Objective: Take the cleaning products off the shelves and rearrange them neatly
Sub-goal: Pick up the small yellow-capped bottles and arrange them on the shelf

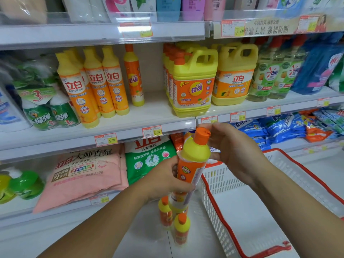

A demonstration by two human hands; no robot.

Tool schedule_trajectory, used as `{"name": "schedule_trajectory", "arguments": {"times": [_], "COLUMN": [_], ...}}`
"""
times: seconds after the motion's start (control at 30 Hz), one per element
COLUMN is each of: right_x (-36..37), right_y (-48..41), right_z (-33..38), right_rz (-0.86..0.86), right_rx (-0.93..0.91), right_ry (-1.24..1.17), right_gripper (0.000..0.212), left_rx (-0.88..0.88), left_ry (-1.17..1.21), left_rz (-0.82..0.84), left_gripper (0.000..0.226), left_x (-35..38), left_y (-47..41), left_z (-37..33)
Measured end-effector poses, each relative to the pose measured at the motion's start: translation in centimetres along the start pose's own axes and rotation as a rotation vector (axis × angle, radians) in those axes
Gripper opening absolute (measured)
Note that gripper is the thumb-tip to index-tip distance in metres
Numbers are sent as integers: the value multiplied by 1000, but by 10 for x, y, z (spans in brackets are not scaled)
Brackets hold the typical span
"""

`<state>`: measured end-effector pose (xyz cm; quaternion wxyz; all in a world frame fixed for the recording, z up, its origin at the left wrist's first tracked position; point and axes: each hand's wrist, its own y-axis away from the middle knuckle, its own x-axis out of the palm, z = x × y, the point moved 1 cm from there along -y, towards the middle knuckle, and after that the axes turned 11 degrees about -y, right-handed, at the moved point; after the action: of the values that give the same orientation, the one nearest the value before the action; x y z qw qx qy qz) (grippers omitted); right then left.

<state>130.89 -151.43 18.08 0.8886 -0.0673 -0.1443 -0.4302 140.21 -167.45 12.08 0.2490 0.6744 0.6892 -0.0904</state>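
My left hand (167, 180) grips the orange body of a tall dish-soap bottle (193, 157) with a yellow shoulder and orange cap, held upright in front of the shelves. My right hand (230, 146) curls round its neck and cap from the right. Two more bottles of the same kind (181, 228) stand on the white ledge below the hands. One matching bottle (133, 75) stands alone on the middle shelf (149, 116), with a bare gap to its right. Yellow-capped orange bottles (96, 84) stand in rows to its left.
Large yellow jugs (193, 81) and clear green-labelled bottles (268, 75) fill the middle shelf's right part. Pink (87, 172) and green (149, 157) detergent bags lie on the lower shelf. A white basket with a red rim (232, 226) sits at the lower right.
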Motion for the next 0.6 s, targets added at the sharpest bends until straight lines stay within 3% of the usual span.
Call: {"name": "schedule_trajectory", "arguments": {"times": [0.17,0.33,0.5,0.6], "right_x": [2,13,21,20], "right_y": [2,4,4,3], "right_z": [-1,-20,-29,-32], "right_rz": [109,-19,-81,-66], "right_rx": [33,-106,-202,-215], "right_ry": [-163,439,367,384], "right_gripper": [42,76,54,53], "left_rx": [9,47,76,93], "left_ry": [20,21,-106,-122], "left_rz": [-97,-328,-395,-338], "left_gripper": [49,57,73,66], "left_x": [1,8,9,6], "left_y": [-3,-6,-6,-5], "left_z": [-1,-5,-8,-6]}}
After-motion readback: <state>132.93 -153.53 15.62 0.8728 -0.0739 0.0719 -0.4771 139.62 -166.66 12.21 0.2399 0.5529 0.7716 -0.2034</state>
